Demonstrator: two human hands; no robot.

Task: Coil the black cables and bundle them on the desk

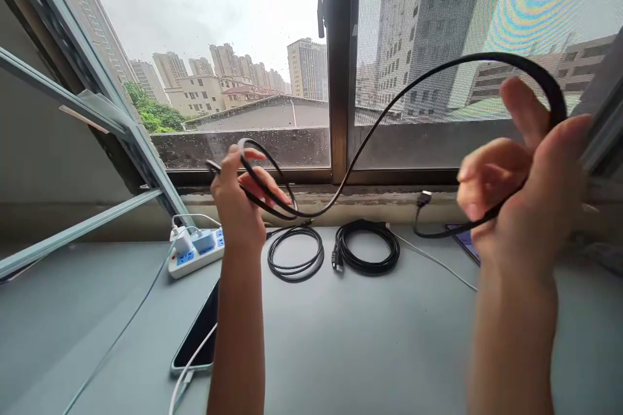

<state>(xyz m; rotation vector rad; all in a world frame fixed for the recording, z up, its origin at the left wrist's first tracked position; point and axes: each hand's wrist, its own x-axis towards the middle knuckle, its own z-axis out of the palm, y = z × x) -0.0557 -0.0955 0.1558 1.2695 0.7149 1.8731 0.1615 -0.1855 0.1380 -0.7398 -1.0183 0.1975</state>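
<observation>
A black cable (553, 87) is held up in the air between my two hands, sagging in a long curve from right to left. My left hand (232, 198) is closed on a few loose loops of it, with the thumb and fingers around the strands. On the right, the cable passes through my right hand (516, 181), whose fingers are curled around it. Several strands seem bunched together there. A plug (424, 198) on one cable end sticks out to the left below my right hand. The other end cannot be made out clearly.
On the grey table (370, 343) lie a thin coiled black cable (296, 277) and a thicker coil (367, 267) with its plug. A white power strip (197, 256), a phone (197, 337) with a white cord, and a purple-screened device (467, 248) sit around. Windows stand behind.
</observation>
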